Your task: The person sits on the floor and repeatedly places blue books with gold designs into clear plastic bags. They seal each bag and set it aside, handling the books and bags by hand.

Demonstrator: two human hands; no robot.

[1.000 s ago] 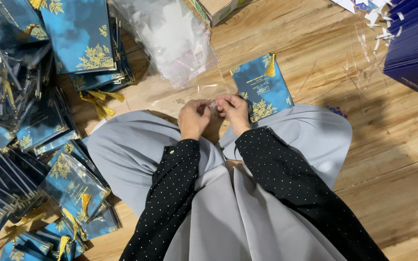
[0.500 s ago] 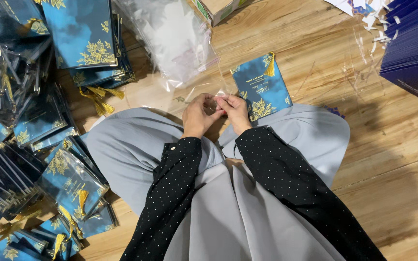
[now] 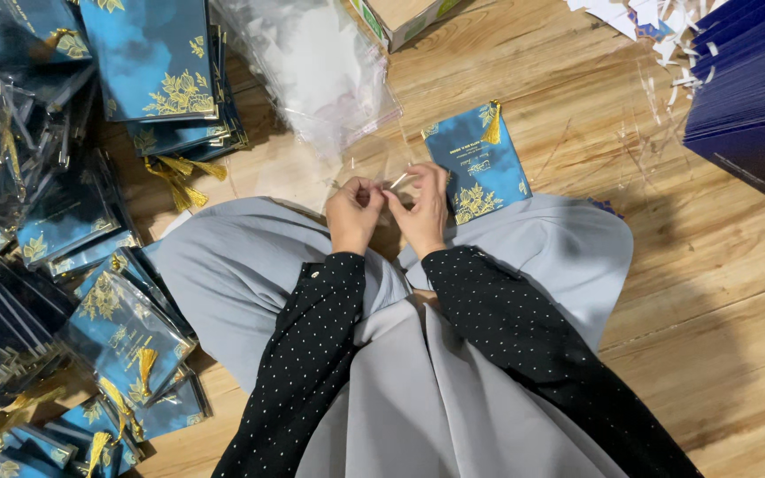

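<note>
My left hand [image 3: 353, 213] and my right hand [image 3: 423, 210] meet above my lap, fingertips pinching a thin clear plastic sleeve [image 3: 374, 159] with a small pale strip at its edge. The sleeve lies flat on the wooden floor in front of my knees. Just right of my right hand lies a blue card [image 3: 480, 164] with gold flowers and a gold tassel. My grey skirt [image 3: 250, 274] spreads under both arms, which wear black dotted sleeves.
A heap of clear sleeves [image 3: 312, 62] lies ahead. Stacks of blue gold-flowered cards [image 3: 157, 62] and bagged cards [image 3: 121, 336] crowd the left side. Dark blue stacked cards [image 3: 754, 97] sit at the upper right, paper scraps [image 3: 648, 18] and a cardboard box [image 3: 400, 13] beyond.
My hands stayed together at the sleeve's edge; the fingers shifted slightly and a small pale strip now shows between them. The view drifted a little.
</note>
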